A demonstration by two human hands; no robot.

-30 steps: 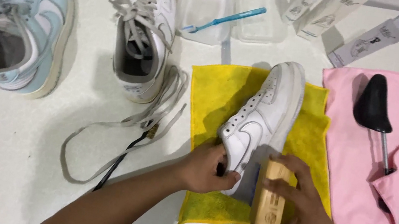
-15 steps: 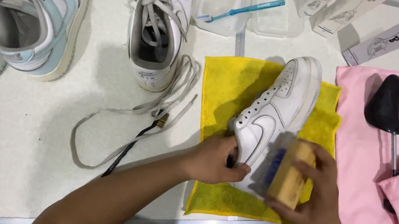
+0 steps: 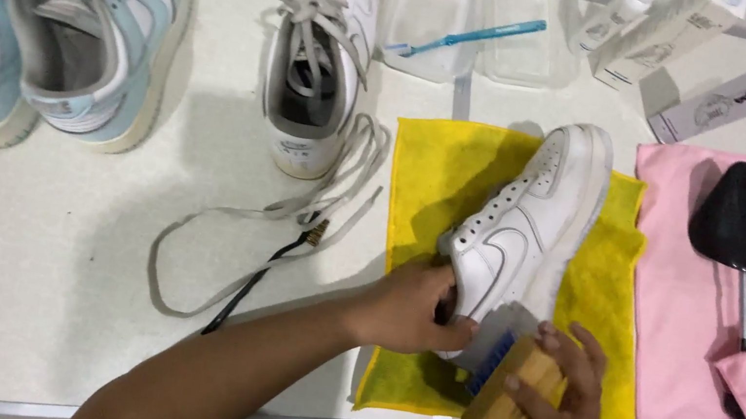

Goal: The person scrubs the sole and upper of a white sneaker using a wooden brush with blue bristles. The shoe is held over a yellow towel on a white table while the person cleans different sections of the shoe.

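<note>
- White sneaker lies on yellow cloth near the bench's front edge; left hand grips its heel.
- Right hand clasps wooden brush, bristles against the heel.
- Since the earlier frame the brush has tilted further over.
- Count: four sneakers, two cloths, one loose lace.

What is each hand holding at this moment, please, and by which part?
The left hand grips the white shoe at its heel opening. The right hand holds the wooden brush by its block.
</note>
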